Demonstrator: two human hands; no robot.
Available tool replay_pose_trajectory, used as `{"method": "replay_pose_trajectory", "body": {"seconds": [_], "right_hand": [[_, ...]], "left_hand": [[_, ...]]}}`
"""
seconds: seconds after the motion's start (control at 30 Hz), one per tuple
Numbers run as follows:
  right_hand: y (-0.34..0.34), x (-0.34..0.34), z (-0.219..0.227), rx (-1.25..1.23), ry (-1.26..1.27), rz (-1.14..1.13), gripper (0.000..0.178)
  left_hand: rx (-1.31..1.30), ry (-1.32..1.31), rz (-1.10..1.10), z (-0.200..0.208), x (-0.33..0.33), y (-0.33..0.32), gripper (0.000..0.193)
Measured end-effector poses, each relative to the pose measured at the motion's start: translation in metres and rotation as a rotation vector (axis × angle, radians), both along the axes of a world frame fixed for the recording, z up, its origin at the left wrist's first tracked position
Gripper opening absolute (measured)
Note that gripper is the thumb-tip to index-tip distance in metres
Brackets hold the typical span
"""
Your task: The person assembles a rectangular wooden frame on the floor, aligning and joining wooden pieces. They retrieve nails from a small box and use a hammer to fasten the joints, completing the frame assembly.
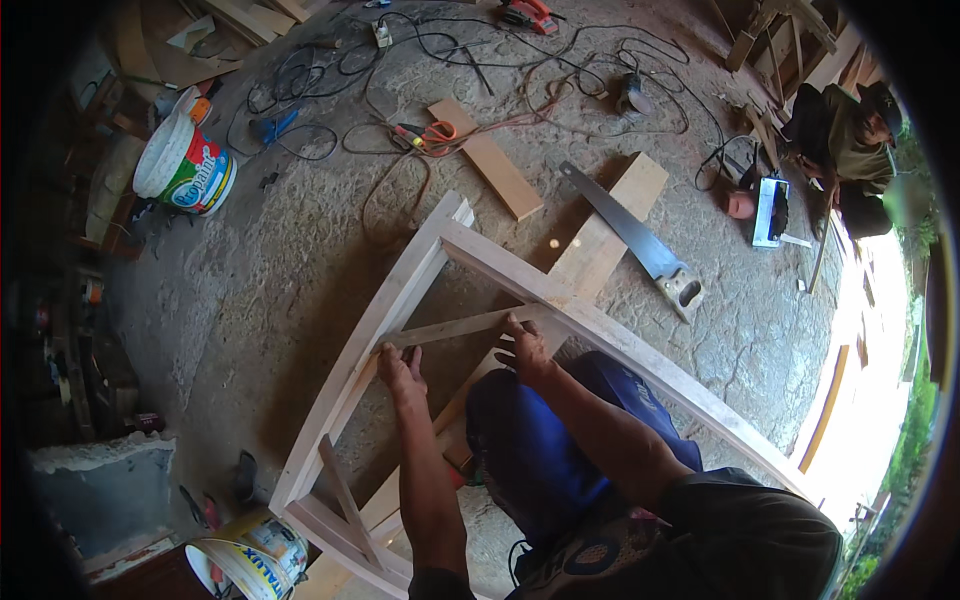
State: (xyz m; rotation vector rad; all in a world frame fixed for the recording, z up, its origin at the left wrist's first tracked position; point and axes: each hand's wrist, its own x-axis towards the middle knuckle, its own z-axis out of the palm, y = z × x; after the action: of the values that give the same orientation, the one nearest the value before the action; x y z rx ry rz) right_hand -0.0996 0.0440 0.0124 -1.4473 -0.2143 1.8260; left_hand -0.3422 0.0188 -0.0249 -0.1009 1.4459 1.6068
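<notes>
A large pale wooden frame is in front of me, with one corner pointing away. Across that corner runs a thin wooden strip, its ends meeting the two frame sides. My left hand is closed on the strip's left end, against the left frame member. Near its right end, my right hand pinches the strip, the lower fingers a little apart. A similar diagonal brace spans the frame's near left corner. Beneath the frame lies a thick timber beam. A handsaw rests across the beam's far part.
A flat board and orange-handled pliers lie beyond the frame, among tangled cables. Paint buckets stand far left and near left. A red power tool lies at the back. Another person sits at right.
</notes>
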Motion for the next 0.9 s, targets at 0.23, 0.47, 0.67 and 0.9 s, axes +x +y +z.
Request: {"method": "replay_pose_trajectory", "body": {"seconds": [0.23,0.47,0.67,0.9], "right_hand": [[0.0,0.001,0.0,0.025,-0.011,0.077,0.05],[0.003,0.005,0.002,0.041,-0.072,0.123,0.057],[0.001,-0.001,0.005,0.048,-0.128,0.137,0.06],[-0.009,0.04,0.013,0.369,-0.761,0.672,0.046]], "left_hand": [[0.039,0.018,0.019,-0.003,-0.004,-0.012,0.047],[0.075,0.025,-0.113,-0.006,-0.015,-0.014,0.053],[0.018,0.045,-0.118,-0.001,-0.016,-0.018,0.064],[-0.08,0.046,-0.096,0.018,0.001,-0.011,0.069]]}}
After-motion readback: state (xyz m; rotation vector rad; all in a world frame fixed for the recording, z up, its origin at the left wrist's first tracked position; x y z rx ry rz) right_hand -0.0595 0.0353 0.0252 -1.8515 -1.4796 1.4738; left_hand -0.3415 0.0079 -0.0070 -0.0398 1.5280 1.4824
